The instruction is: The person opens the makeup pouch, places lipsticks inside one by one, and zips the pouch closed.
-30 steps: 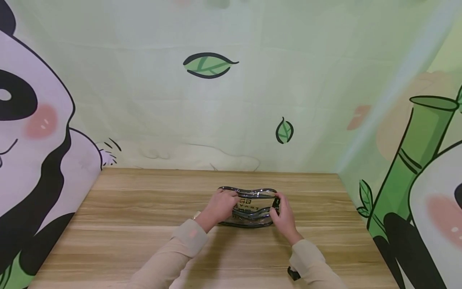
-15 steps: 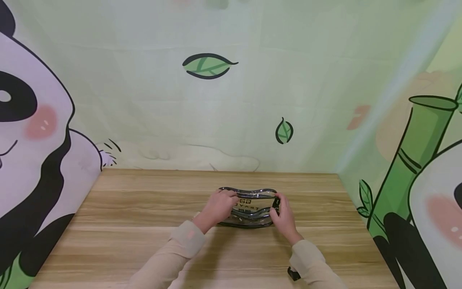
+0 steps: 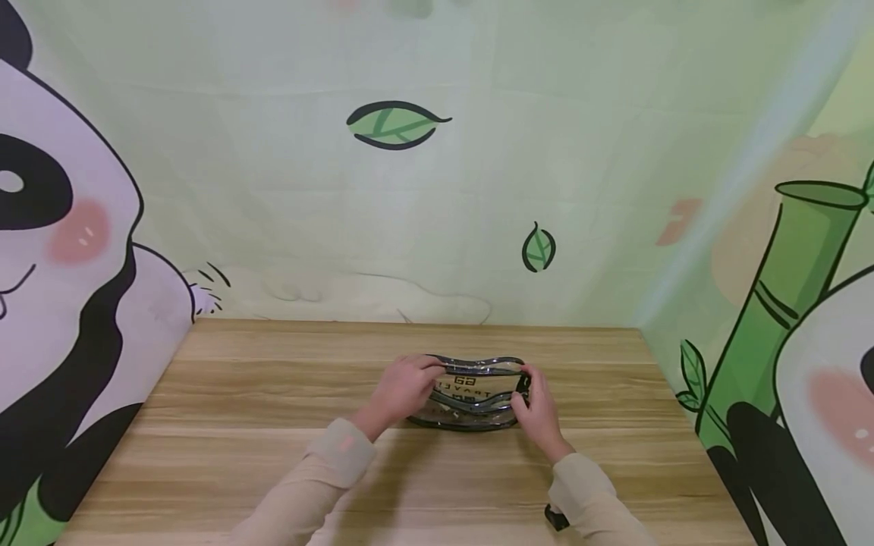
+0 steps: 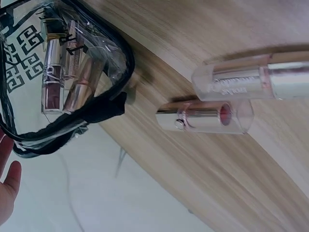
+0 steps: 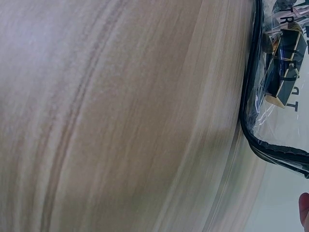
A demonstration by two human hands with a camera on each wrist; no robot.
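The clear pouch (image 3: 471, 388), near the worktop's (image 3: 273, 394) far edge, should handle as light, limp and slippery, best held by its dark rim (image 3: 467, 428). The right hand (image 3: 541, 409) pinches one end; the left hand (image 3: 403, 388), thumb hidden, apparently grips the other. Tubes (image 4: 52, 82) show inside.

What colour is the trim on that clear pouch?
Black; the left wrist view shows the trim best.
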